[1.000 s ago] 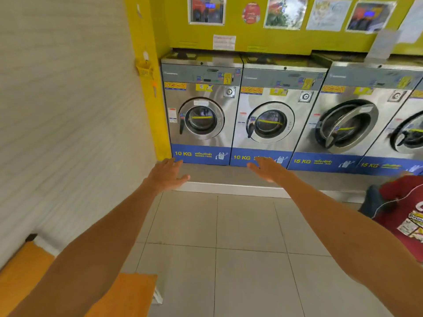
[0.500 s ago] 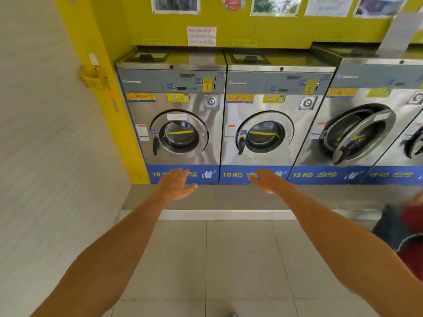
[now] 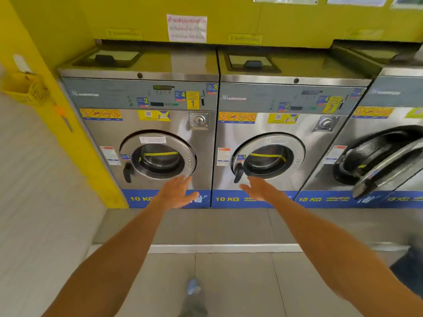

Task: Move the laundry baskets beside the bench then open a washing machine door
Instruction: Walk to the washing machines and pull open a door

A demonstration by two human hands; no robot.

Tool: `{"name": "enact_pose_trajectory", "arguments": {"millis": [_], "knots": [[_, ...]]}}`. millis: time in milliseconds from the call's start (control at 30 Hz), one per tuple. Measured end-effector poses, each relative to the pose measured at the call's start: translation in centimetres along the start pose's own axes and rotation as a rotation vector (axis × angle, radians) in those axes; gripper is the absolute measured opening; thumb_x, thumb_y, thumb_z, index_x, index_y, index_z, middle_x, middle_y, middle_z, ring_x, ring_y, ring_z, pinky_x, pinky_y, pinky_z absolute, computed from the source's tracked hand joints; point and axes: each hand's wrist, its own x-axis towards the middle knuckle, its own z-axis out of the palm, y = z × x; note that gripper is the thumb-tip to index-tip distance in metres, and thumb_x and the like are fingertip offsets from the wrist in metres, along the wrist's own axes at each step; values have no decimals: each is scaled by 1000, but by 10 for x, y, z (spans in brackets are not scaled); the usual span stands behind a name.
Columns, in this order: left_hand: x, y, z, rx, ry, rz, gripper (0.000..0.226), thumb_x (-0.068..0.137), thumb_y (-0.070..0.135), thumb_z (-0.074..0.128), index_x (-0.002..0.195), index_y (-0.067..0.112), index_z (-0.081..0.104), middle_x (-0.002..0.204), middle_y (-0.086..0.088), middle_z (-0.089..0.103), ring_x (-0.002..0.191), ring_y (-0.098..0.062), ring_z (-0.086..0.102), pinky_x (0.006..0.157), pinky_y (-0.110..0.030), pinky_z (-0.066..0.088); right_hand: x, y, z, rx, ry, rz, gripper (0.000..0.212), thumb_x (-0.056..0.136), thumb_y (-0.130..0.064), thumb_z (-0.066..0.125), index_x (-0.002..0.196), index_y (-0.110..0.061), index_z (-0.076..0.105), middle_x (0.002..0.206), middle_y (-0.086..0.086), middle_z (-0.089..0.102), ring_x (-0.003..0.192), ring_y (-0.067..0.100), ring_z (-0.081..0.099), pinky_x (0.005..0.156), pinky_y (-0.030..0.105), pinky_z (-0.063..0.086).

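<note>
Two steel 10 KG washing machines stand side by side ahead of me. Machine 1 [image 3: 139,124] has its round door [image 3: 158,156] closed, with a black handle [image 3: 127,172] at the door's lower left. Machine 2 [image 3: 286,124] has its door [image 3: 267,157] closed too, handle [image 3: 238,172] at lower left. My left hand [image 3: 177,192] reaches out, open, just below machine 1's door. My right hand [image 3: 257,189] is open just below machine 2's door, close to its handle. Neither hand touches anything. No laundry basket or bench is in view.
A 15 KG machine [image 3: 389,115] at right has its door [image 3: 386,168] swung open toward me. A raised grey step [image 3: 217,227] with a white edge runs before the machines. A yellow pillar [image 3: 75,133] with a small yellow basket [image 3: 25,89] stands left. My foot [image 3: 193,291] is on the tiled floor.
I have walked closer to the machines, which now fill the view. Both hands stay stretched forward and open, now level with the bottom of the doors. The bench has left the view.
</note>
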Motion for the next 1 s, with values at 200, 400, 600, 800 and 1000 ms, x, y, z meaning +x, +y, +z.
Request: {"name": "enact_pose_trajectory", "arguments": {"millis": [200,400,600,800,1000], "knots": [[132,-25,-11,36,-41,88,63,89,60,49,131,13,48,126,-10,56,120,-31,52,94,-44,47,116,4,-14,62,-27,75,59,102,-38,47,148,-3,37,138,21,56,114,35,63,99,46,50],[241,-30,-7,2,-139,102,80,91,62,47,150,11,32,155,-13,38,141,-31,38,112,-46,35,198,27,-6,106,-82,206,54,100,-27,53,148,-8,38,144,18,50,128,33,55,103,41,46],[328,-22,11,56,-147,137,81,92,59,48,153,9,28,157,-16,34,143,-31,35,114,-44,32,288,61,6,168,-149,325,50,101,-26,48,146,-6,37,142,20,50,132,34,51,105,41,44],[388,-14,23,176,-167,301,73,92,53,50,152,14,33,160,-11,29,147,-29,27,118,-42,25,371,81,18,413,-182,381,45,103,-23,47,140,3,45,137,24,57,129,36,54,105,43,43],[426,-8,26,590,-125,687,73,92,43,49,152,7,29,164,-19,11,153,-35,3,123,-54,7,408,91,35,566,-246,459,43,104,-14,43,142,5,42,142,28,51,133,40,50,106,42,40]]}}
